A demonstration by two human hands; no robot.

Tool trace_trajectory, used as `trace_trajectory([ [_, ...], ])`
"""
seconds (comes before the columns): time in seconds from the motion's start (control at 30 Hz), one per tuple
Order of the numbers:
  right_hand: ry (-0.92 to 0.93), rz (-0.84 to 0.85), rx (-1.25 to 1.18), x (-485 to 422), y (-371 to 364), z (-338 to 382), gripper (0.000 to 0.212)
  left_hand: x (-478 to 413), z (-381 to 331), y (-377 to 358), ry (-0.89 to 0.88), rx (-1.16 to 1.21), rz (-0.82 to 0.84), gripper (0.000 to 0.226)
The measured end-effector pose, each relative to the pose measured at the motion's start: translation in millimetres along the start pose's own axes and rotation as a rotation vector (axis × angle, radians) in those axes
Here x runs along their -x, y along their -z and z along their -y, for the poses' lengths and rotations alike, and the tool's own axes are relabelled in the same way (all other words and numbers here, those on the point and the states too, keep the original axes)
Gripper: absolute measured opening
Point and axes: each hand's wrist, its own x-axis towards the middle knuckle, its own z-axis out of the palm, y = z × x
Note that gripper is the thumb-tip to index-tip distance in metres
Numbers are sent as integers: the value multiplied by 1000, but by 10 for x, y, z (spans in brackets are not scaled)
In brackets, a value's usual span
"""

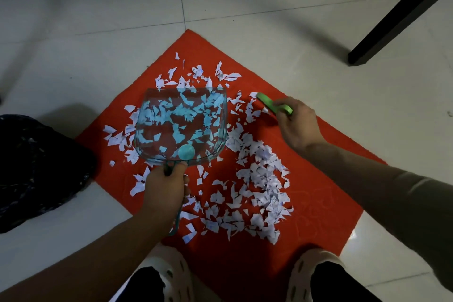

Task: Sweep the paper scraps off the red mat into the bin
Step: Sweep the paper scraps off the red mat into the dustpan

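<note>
A red mat (318,203) lies on the tiled floor, strewn with several white paper scraps (259,189). My left hand (163,190) grips the handle of a clear teal dustpan (181,125), which hovers over the mat's left half with scraps showing through it. My right hand (295,121) grips a green hand brush (273,105) at the mat's right side, its head down among the scraps. A bin lined with a black bag (34,169) stands just off the mat's left corner.
A black table leg (397,17) slants down to the floor at the upper right. My two feet in pale perforated clogs (171,274) stand at the mat's near corner. Light floor tiles (98,32) surround the mat.
</note>
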Motion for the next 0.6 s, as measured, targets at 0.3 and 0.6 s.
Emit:
trace_trajectory([
  [0.3,-28,85,166,-428,-205,88,37,-28,-3,31,22,-6,-27,21],
  [0.6,51,31,79,-189,-77,181,28,-39,19,86,30,1,-20,23],
])
